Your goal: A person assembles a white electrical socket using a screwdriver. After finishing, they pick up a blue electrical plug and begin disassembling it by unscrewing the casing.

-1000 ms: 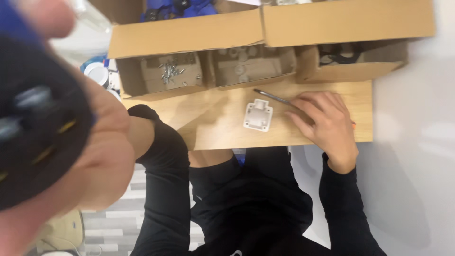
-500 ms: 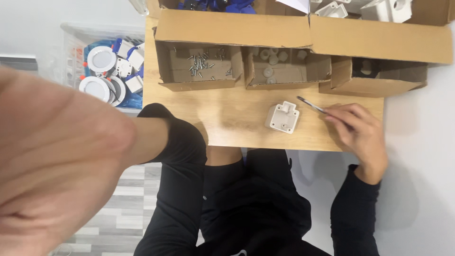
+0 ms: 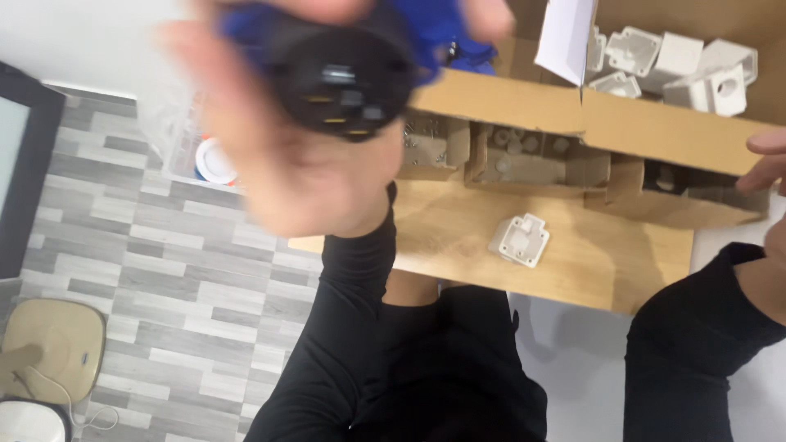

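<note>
My left hand (image 3: pixel 303 180) is raised close to the camera, blurred, and grips a black round part (image 3: pixel 344 74) with small metal contacts on its face and something blue (image 3: pixel 430 33) behind it. Only the fingers and wrist of my right hand (image 3: pixel 765 164) show at the right edge, beside the open cardboard trays; what it holds is cut off. A white square plastic part (image 3: pixel 520 239) lies alone on the wooden table (image 3: pixel 589 270), apart from both hands.
Cardboard trays (image 3: pixel 508 102) line the table's far side, holding screws (image 3: pixel 426 139), small fittings (image 3: pixel 524 155) and white plastic housings (image 3: pixel 679 61). A clear bin (image 3: pixel 214 164) stands on the grey tiled floor at the left, near a dark panel (image 3: pixel 20 172) and a beige pad (image 3: pixel 53 344).
My left hand now shows the black round part in front of the camera. My right hand has left the spot beside the white part and moved to the right edge. The view shifted left.
</note>
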